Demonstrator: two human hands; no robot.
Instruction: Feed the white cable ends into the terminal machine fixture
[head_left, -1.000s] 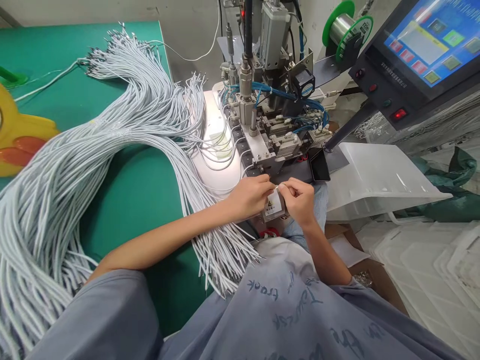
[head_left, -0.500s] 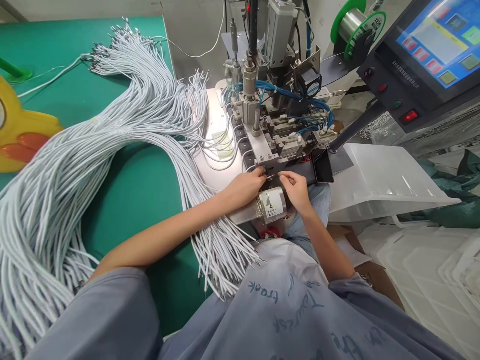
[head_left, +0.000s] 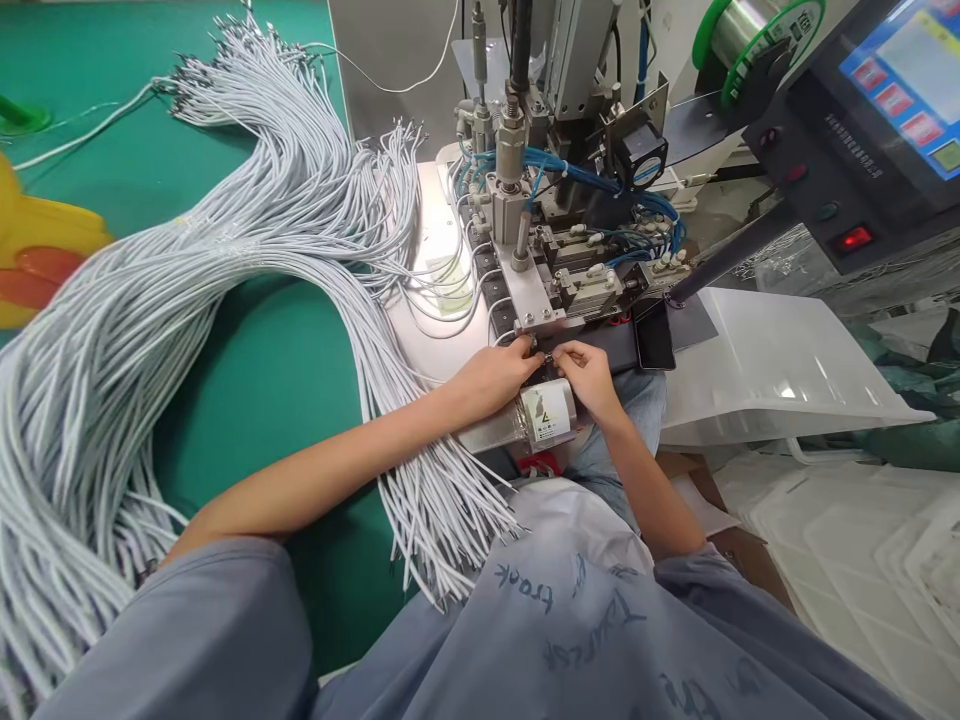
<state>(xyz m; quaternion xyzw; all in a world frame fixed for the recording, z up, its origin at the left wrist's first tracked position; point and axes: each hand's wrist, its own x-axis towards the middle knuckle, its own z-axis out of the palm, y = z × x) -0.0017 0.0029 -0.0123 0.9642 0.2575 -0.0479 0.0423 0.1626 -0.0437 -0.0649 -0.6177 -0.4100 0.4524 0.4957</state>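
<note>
My left hand [head_left: 495, 375] and my right hand [head_left: 589, 372] meet at the front edge of a small metal machine [head_left: 559, 270], fingertips pinched together around the end of a thin white cable [head_left: 504, 336] at the machine's slot. Just below my hands a warning label [head_left: 547, 413] is stuck on the machine's front. A huge bundle of white cables [head_left: 187, 290] lies across the green mat [head_left: 277, 390] to my left, its ends fanning out under my left forearm.
A control panel with a touchscreen [head_left: 892, 90] and red switch stands at the upper right. A green wire spool [head_left: 750, 35] sits behind the machine. A white plastic tray [head_left: 780, 370] lies to the right. A yellow toy shape [head_left: 37, 250] rests at the far left.
Both hands have moved up from over the warning label to the machine's front slot, and their fingertips now meet there. The view has shifted slightly.
</note>
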